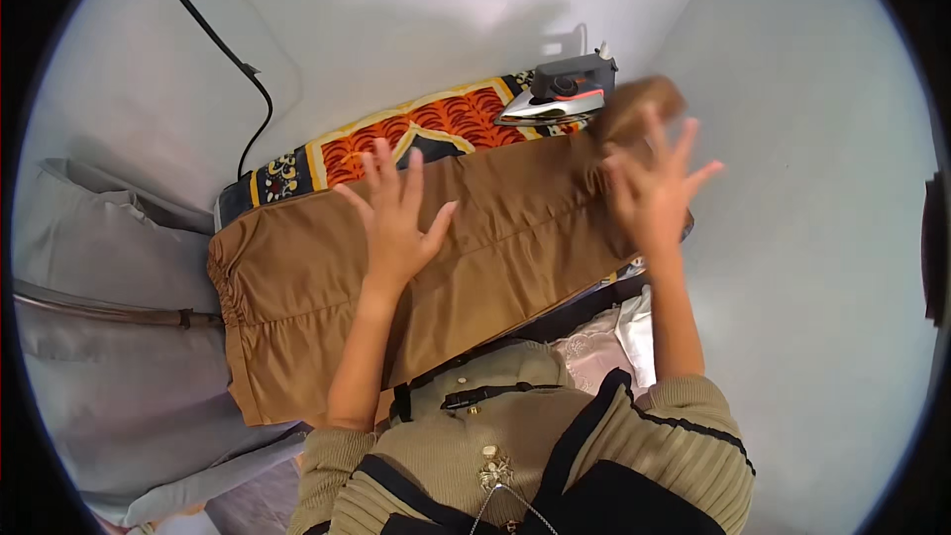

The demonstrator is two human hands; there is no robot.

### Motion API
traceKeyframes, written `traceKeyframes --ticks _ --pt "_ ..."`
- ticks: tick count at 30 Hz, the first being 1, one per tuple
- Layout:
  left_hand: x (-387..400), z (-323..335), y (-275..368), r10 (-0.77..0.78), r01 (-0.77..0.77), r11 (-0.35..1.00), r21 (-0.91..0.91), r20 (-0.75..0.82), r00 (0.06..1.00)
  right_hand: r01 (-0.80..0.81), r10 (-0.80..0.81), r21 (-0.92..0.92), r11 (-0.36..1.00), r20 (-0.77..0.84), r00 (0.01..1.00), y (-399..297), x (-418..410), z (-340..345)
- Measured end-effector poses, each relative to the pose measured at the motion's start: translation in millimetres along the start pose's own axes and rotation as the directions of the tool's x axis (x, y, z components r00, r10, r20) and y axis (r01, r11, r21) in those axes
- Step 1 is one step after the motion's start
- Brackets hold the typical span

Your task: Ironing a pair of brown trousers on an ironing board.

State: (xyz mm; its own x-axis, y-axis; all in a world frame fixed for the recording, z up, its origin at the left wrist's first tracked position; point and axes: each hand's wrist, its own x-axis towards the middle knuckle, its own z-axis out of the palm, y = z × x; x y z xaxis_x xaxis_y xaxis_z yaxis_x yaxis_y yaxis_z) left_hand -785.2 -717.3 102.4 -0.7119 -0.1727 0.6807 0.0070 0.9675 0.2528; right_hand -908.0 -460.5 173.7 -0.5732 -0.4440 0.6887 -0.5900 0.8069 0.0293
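Note:
A brown satiny garment (490, 230) with a gathered elastic edge at its left lies lengthwise over an ironing board with a patterned cloth cover (446, 122). My left hand (397, 219) is over the garment's middle with fingers spread, holding nothing; whether it touches the cloth is unclear. At the right end, my right hand (657, 197) is beside a raised, motion-blurred part of the brown cloth. Three of its fingers are spread, but blur hides whether thumb and forefinger pinch the fabric. A grey and silver electric iron (561, 93) rests on the cover just behind that end.
A black cord (215, 33) hangs along the wall to the board's left back. Grey cloth (111, 260) hangs at the left, crossed by a metal tube (111, 310). Pale pink lacy cloth (598, 353) lies below the board. Walls stand close behind and right.

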Motion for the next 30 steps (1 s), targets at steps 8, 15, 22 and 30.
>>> traceKeyframes --ticks 8,15,22,30 --pt "-34.5 -74.1 -55.6 0.039 -0.066 0.985 0.161 0.164 0.986 0.241 -0.242 0.333 0.912 -0.039 0.970 -30.3 -34.4 -20.0" --pt "-65.3 -79.2 -66.9 0.182 -0.265 0.952 0.150 0.417 0.891 0.197 -0.407 0.450 0.871 0.437 0.802 -30.9 -66.7 3.7" --pt "-51.5 -149.5 -96.8 0.009 -0.154 0.922 0.357 0.377 0.926 0.196 -0.388 0.465 0.863 0.363 0.848 -36.7 -71.7 10.7" --pt "-103.8 -243.5 -141.2 -0.244 -0.097 0.713 0.695 0.376 0.894 0.194 -0.433 0.503 0.842 0.418 0.798 -48.4 -78.1 24.7"
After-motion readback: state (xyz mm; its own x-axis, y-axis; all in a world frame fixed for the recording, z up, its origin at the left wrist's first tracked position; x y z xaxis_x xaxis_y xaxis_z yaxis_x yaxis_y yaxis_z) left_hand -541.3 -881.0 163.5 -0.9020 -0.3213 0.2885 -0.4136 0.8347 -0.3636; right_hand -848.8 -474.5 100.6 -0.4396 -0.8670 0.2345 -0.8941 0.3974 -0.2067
